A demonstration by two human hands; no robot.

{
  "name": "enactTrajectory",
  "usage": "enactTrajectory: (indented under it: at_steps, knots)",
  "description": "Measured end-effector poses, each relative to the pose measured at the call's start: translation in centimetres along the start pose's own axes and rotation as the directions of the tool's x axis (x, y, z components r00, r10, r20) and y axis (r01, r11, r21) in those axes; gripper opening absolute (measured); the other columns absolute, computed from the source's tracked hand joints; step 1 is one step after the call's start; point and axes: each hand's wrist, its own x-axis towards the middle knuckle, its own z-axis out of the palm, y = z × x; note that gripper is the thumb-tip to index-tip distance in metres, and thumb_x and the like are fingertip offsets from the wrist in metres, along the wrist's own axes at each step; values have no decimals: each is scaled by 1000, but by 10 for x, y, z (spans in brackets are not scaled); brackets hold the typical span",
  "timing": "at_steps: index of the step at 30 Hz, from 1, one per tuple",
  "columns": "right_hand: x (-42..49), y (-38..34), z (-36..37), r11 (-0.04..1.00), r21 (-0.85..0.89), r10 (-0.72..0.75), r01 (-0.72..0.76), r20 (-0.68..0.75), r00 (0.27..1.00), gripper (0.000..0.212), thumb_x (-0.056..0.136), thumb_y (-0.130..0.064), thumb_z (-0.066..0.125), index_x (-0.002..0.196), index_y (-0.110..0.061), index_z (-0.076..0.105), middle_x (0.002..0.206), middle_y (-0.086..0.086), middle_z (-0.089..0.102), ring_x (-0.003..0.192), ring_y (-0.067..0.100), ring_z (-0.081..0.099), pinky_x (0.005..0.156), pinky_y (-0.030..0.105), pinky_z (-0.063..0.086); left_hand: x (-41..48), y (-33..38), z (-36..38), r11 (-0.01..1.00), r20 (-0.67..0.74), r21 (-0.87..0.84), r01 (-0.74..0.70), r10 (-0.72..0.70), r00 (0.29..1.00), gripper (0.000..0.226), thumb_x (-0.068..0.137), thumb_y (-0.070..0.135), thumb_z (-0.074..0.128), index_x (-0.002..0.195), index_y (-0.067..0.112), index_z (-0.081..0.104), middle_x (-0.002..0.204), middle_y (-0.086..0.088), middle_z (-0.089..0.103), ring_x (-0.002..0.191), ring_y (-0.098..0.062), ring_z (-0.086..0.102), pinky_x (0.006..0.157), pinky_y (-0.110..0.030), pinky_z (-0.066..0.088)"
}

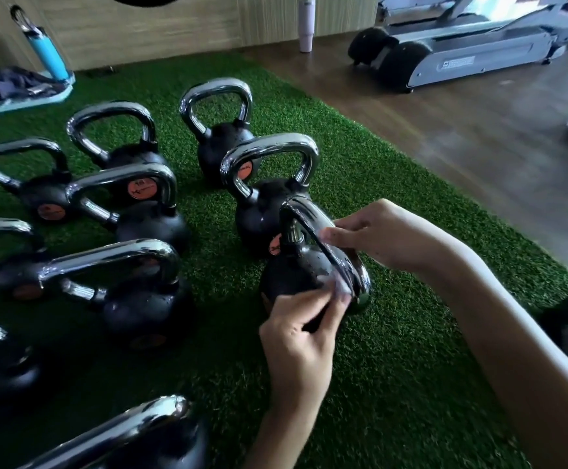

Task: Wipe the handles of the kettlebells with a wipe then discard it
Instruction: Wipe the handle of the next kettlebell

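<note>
Several black kettlebells with chrome handles stand on green artificial turf (394, 350). The nearest one on the right (296, 275) is tilted, its handle (313, 225) leaning toward me. A thin pale wipe (338, 286) lies along that handle. My left hand (301, 336) pinches the wipe's lower end near the handle's base. My right hand (380, 231) pinches the wipe's upper end against the handle. Behind it stands another kettlebell (258, 211) with an orange label.
More kettlebells fill the left of the turf, one (140, 299) just left of my hands. A blue bottle (47, 52) and clothes (15, 84) lie at the back left, a white tumbler (306, 22) by the wall. A treadmill (461, 52) stands on the wooden floor at right.
</note>
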Motion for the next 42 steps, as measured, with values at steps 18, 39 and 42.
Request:
enactTrajectory:
  at_steps: [18,39,42]
  knots:
    - [4,-10,6,998,-68,12,-14,-19,1000,40,87,-63,63,87,-26,80,45,-14,54,33,-1,40,43,18,27,-16,-28,-9,995,-19,93,-35,37,999,28,77,18,86,104,20,79,99,19,74,87,-6,71,75,-28,60]
    - [-26,-2,-14,845,500,-199,189,-32,979,39,68,-18,83,106,-13,79,96,7,79,97,27,75,93,37,58,89,48,-41,946,220,291,-140,77,972,38,73,54,83,106,36,78,80,24,68,73,-3,65,69,-28,55]
    - [-28,5,-9,811,565,-155,154,-47,987,38,68,-13,83,105,-6,77,94,10,79,88,23,76,83,27,59,95,38,-48,942,392,255,-220,107,914,42,75,36,87,115,34,76,104,28,72,87,9,63,82,-24,55]
